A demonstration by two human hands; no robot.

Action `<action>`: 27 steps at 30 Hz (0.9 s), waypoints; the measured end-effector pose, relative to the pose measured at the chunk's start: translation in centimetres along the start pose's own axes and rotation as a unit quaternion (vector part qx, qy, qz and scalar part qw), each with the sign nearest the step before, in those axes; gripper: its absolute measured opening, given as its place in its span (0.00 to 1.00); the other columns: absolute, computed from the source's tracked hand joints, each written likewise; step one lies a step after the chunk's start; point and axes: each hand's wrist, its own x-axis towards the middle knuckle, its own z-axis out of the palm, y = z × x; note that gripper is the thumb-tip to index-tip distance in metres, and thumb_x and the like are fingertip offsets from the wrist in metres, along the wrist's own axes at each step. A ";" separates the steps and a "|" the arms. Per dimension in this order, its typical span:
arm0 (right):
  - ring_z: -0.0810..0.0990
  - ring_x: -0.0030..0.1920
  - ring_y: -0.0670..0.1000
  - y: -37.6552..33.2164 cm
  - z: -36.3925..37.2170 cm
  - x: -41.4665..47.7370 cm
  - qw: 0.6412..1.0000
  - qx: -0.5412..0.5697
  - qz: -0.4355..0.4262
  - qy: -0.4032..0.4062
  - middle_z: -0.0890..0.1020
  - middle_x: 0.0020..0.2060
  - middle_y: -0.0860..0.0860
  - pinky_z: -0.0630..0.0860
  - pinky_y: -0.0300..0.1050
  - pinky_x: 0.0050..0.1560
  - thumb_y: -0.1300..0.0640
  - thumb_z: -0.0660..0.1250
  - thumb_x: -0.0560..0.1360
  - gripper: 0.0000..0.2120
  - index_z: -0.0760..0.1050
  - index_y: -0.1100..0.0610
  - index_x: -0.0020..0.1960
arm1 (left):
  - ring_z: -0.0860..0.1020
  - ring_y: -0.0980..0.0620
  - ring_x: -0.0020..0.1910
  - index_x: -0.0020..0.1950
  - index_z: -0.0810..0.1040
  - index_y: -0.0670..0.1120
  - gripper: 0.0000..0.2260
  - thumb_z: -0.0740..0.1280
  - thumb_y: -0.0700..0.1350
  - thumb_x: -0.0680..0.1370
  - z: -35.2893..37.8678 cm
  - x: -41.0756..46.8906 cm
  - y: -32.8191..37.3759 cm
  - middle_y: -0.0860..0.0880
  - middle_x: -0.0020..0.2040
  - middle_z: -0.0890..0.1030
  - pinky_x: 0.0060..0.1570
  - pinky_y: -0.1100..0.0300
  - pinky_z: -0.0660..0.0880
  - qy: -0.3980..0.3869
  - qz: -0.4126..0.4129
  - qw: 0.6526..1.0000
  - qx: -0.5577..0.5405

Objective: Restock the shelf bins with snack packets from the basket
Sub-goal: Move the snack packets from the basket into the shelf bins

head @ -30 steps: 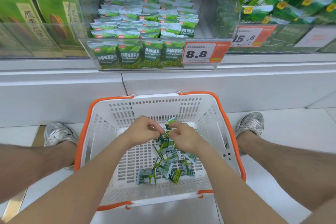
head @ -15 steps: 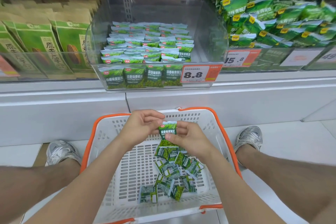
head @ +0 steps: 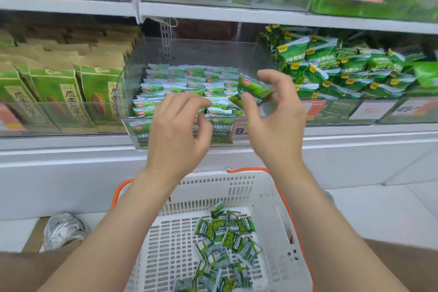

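Observation:
My right hand (head: pixel 275 121) is raised in front of the clear shelf bin (head: pixel 125 111) and grips a small green snack packet (head: pixel 254 87) by thumb and fingers, over the bin's right front corner. To its left my left hand (head: pixel 180 133) hovers before the bin's front wall with fingers loosely curled and nothing visible in them. Neat rows of the same green packets (head: pixel 189 78) fill the bin. Below, a white basket with an orange rim (head: pixel 267 199) stands on the floor and holds several loose packets (head: pixel 222 239).
Brown-and-green bags (head: pixel 59 95) fill the bin to the left, larger green packets (head: pixel 331 69) the bin to the right. A white upper shelf (head: pixel 213 15) runs close above. My shoe (head: pixel 64 230) rests left of the basket.
Both hands rose from the basket to the shelf bin. The packet held between both hands is now in my right hand alone. The view tilted upward.

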 end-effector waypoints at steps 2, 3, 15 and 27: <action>0.81 0.47 0.52 0.7 0.2 2.6 0.995 -0.085 -0.011 -0.051 0.83 0.46 0.44 0.75 0.49 0.51 0.52 0.75 0.77 0.13 0.79 0.52 0.59 | 0.76 0.43 0.65 0.63 0.81 0.44 0.17 0.64 0.43 0.76 0.3 0.4 -0.7 0.46 0.65 0.80 0.65 0.45 0.70 -0.087 -0.035 0.994 0.051; 0.81 0.49 0.54 1.1 0.4 3.8 0.987 -0.133 0.001 -0.086 0.83 0.46 0.47 0.74 0.50 0.52 0.52 0.75 0.77 0.13 0.79 0.52 0.60 | 0.74 0.43 0.68 0.65 0.80 0.45 0.20 0.63 0.45 0.75 0.4 0.3 -0.9 0.46 0.67 0.79 0.67 0.45 0.67 -0.130 -0.052 0.986 0.086; 0.80 0.55 0.62 4.6 6.1 9.6 0.857 -0.325 0.169 -0.362 0.76 0.64 0.61 0.80 0.49 0.52 0.64 0.74 0.73 0.24 0.74 0.61 0.68 | 0.77 0.44 0.54 0.59 0.80 0.48 0.19 0.61 0.46 0.69 1.1 -0.4 -1.6 0.51 0.56 0.83 0.59 0.47 0.67 -0.211 -0.031 0.957 0.199; 0.80 0.54 0.60 4.5 4.1 7.6 0.933 -0.282 0.010 -0.222 0.81 0.54 0.56 0.78 0.53 0.52 0.64 0.69 0.74 0.19 0.76 0.56 0.64 | 0.76 0.43 0.55 0.60 0.80 0.46 0.19 0.61 0.43 0.70 1.0 -0.4 -1.2 0.49 0.53 0.82 0.69 0.48 0.65 -0.144 -0.052 0.980 0.124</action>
